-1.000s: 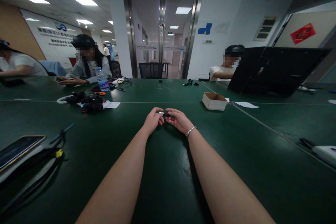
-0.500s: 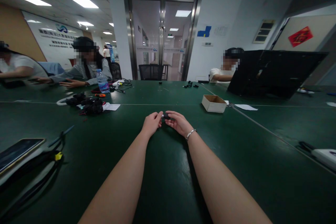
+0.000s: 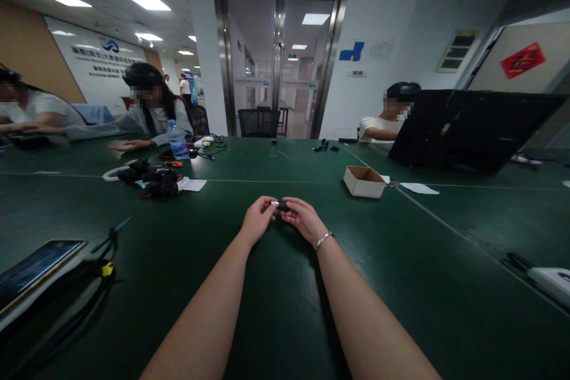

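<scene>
One small black-and-silver object sits just below the centre of the frame, between your hands. Your left hand is nearly closed, thumb and fingertips pinching the silver end; your right hand is half curled, its fingers holding the dark end, and a silver bracelet circles that wrist. Beneath you spreads a green table. Right of centre stands an open box, white paper near it. Left of centre lies a black tangled bundle, a bottle upright beyond it. At the lower left you have a phone beside black cables. A black screen fills the upper right, one seated person partly behind it.
</scene>
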Action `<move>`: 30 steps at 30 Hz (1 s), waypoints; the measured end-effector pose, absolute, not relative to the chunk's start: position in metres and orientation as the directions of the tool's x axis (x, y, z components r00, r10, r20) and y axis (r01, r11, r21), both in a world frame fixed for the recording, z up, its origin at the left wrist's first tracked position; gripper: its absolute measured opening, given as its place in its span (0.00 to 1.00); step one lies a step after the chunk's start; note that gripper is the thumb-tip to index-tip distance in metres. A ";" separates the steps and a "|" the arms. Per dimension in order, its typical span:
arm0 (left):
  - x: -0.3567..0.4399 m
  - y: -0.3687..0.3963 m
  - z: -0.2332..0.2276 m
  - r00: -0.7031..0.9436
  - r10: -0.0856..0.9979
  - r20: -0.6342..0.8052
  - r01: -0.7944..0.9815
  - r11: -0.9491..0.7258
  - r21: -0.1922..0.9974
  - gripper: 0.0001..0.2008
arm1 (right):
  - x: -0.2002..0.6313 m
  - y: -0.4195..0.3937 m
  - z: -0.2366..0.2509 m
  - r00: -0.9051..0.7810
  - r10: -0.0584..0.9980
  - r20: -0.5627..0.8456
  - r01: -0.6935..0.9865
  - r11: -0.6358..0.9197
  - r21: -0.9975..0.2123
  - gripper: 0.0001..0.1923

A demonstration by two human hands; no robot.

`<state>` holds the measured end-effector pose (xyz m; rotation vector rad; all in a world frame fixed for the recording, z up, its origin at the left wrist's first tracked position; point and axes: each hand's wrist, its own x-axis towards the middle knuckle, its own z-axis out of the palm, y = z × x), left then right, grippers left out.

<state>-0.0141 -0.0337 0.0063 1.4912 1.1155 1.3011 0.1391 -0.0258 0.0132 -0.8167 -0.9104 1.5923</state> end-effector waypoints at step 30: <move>-0.017 -0.035 0.002 -0.026 0.971 0.238 0.292 -0.220 0.931 0.21 | 0.133 -0.038 0.012 -0.193 0.981 -0.024 -0.403 -0.102 -0.910 0.06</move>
